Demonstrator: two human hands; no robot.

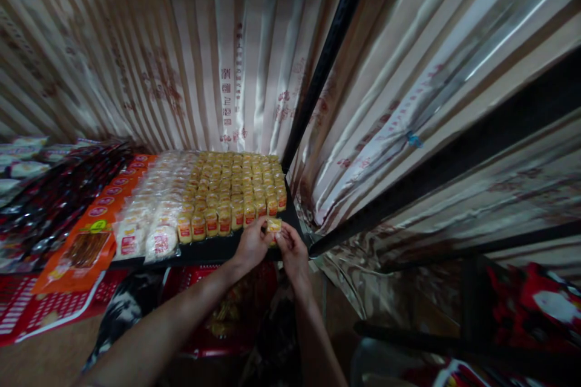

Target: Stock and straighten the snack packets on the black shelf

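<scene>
Both hands meet at the front right corner of a black shelf (200, 250). Between them is a small yellow packaged snack (273, 225) in clear wrapping. My left hand (252, 243) pinches its left side, and my right hand (293, 249) grips its right side with bent fingers. Just behind my hands stand rows of matching yellow snack packs (231, 187) with red labels, packed tightly together. Left of those lie white round packaged cakes (161, 242) in clear wrappers.
Orange snack bags (88, 248) and dark red packets (59, 193) fill the shelf's left part. Below sit a red basket (195, 344) with yellow packs and another red basket (27, 308). Printed curtain sheets (254, 48) hang behind; a black post (327, 54) rises at the corner.
</scene>
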